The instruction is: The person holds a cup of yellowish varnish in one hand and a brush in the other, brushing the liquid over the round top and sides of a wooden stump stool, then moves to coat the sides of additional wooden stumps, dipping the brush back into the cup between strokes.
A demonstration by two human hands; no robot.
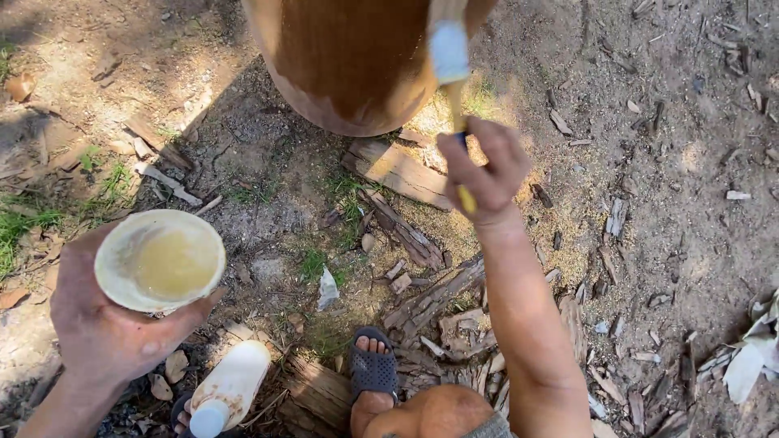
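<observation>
My left hand (105, 328) cups a small pale bowl (160, 259) with yellowish liquid in it, held low at the left. My right hand (485, 169) grips the yellow handle of a paintbrush (451, 73), bristles up. The brush tip rests against the rounded brown wooden piece (349, 57) at the top middle, whose surface looks wet and glossy. My knee and my sandalled foot (373, 369) show at the bottom.
A white plastic bottle (229, 388) lies on the ground by my left foot. Broken planks (398, 170), bark scraps and wood chips litter the dirt around my feet. Patches of grass grow at the left, and dry leaves lie at the right edge.
</observation>
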